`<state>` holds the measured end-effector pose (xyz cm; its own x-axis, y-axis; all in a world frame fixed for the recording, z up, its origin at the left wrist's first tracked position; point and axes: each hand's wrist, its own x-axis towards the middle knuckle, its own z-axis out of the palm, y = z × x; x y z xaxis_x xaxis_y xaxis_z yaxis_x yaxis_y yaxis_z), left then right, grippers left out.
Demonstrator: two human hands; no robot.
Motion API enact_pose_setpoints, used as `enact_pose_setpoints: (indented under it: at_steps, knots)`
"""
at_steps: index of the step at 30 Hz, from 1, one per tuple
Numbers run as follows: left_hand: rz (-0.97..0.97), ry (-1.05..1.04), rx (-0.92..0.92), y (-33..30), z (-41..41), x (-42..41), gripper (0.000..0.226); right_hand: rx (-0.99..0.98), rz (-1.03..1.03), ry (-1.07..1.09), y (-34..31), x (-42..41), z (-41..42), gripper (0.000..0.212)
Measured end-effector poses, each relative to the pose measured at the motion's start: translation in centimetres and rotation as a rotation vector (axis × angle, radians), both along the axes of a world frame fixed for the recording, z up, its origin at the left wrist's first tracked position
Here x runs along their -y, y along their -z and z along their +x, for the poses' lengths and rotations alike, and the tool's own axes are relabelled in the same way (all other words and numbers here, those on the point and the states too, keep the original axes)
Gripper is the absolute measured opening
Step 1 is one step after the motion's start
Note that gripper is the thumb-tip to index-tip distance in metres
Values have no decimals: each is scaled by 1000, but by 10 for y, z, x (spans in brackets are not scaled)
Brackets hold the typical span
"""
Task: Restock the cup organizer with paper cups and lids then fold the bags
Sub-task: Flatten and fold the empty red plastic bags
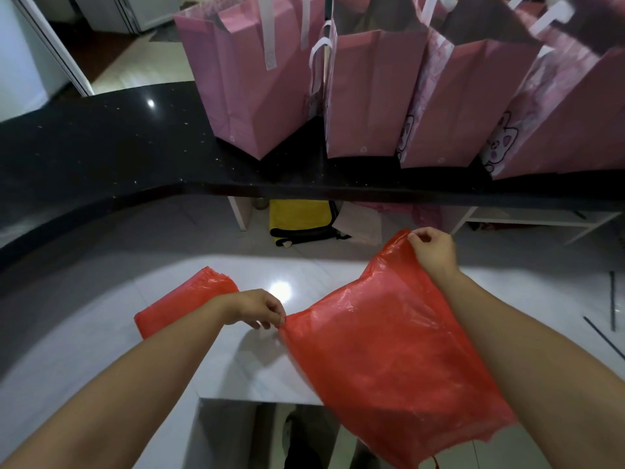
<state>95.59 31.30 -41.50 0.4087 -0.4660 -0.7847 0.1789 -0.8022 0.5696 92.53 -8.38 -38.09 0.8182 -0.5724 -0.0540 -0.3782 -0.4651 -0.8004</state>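
Bag-folding step in hand. Left hand point(254, 308) fingers point(270, 321) pinch near corner of red plastic bag point(389, 340); right hand point(434, 253) pinches far corner. Bag stretched between both hands, hanging above white counter point(236, 367). Folded red bag point(182, 302) just left of left fingers. Next, likely: bring corners together, crease flat.

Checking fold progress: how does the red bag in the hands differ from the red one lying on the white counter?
The held red bag is spread open, pinched by the left hand and right hand; the folded red bag lies compact and untouched. Both are thin red plastic.
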Motion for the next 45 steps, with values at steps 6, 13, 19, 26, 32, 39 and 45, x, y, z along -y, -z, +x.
enact_pose_setpoints:
  at_steps: [6,13,19,26,32,39,45]
  knots:
    - [-47,-481,304,-3,8,1,10,-9,19,54,0,17,-9,9]
    - [88,-498,695,-22,26,19,9,-62,181,140,18,23,-27,10]
    - [-83,-731,586,-19,29,30,5,-128,255,141,12,27,-38,11]
    - [-37,-778,611,7,41,45,10,-107,451,180,35,29,-27,12]
    - [10,-745,672,24,68,55,19,-120,463,155,72,15,-2,28]
    - [166,-269,1191,47,18,84,43,-6,-201,-295,62,-59,-15,31]
    - [353,35,1020,80,-17,99,62,-357,-509,-813,94,-98,-10,60]
